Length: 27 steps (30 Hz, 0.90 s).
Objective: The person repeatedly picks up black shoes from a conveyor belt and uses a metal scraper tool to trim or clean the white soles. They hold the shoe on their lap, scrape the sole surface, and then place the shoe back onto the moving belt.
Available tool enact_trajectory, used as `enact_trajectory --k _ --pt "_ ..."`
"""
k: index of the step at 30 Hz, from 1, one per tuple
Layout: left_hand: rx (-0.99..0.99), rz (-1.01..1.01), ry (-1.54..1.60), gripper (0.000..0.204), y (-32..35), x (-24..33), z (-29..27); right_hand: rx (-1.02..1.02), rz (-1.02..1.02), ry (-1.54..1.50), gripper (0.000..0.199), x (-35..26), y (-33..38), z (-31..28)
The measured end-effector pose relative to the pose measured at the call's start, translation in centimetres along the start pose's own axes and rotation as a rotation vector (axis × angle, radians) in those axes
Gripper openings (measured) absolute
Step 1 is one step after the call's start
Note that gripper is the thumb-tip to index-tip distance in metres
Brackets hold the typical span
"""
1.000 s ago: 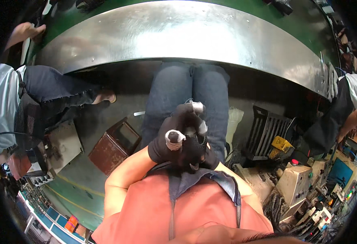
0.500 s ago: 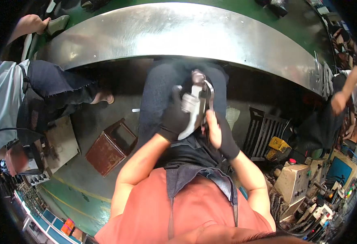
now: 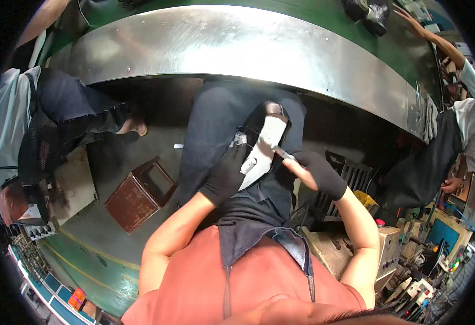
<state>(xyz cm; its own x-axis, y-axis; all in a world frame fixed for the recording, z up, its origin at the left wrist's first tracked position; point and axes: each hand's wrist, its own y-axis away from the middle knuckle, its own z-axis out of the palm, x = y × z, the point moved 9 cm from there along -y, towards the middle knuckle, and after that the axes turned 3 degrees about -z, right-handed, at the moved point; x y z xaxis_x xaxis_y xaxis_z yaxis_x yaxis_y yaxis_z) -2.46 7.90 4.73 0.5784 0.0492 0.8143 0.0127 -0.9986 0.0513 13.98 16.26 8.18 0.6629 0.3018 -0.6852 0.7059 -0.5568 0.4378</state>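
In my lap lies a shoe [image 3: 264, 146] with its white underside facing up, a black upper around it and a shiny brownish end pointing away from me. My left hand [image 3: 227, 172], in a black glove with light fingertips, is closed around the shoe's left side. In my right hand [image 3: 318, 174], also in a black glove with the thumb bare, is a slim grey tool [image 3: 284, 154]. The tool's tip is at or just over the white underside; its exact kind is unclear. My dark apron [image 3: 210, 127] covers my legs under the shoe.
A curved-looking metal bench [image 3: 221, 49] runs across in front of me. A brown metal box [image 3: 134, 200] stands on the floor to my left, a slatted black rack [image 3: 356, 179] and a machine [image 3: 394, 249] to my right. People sit at the left [image 3: 59, 103] and right [image 3: 464, 81].
The shoe has turned so its white underside faces up and shows more fully. My right hand has moved a little right, and the slim tool in it now shows.
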Motion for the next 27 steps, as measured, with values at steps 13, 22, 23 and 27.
enact_trajectory --k 13,22,23,27 --pt "0.222 0.056 -0.189 0.056 -5.5 3.5 0.1 -0.337 0.178 -0.336 0.040 2.9 0.3 -0.7" --pt "0.241 -0.072 0.044 0.104 -3.3 -2.9 -0.1 0.053 -0.398 0.395 0.036 -13.1 0.7 -4.4" --pt "0.200 -0.028 0.077 0.105 -2.2 -1.5 -0.3 0.080 -0.451 0.246 0.035 -10.8 0.9 -2.6" --pt "0.106 -0.183 0.457 0.082 7.8 -5.8 3.7 -0.039 0.016 -0.094 0.036 0.9 1.9 6.7"
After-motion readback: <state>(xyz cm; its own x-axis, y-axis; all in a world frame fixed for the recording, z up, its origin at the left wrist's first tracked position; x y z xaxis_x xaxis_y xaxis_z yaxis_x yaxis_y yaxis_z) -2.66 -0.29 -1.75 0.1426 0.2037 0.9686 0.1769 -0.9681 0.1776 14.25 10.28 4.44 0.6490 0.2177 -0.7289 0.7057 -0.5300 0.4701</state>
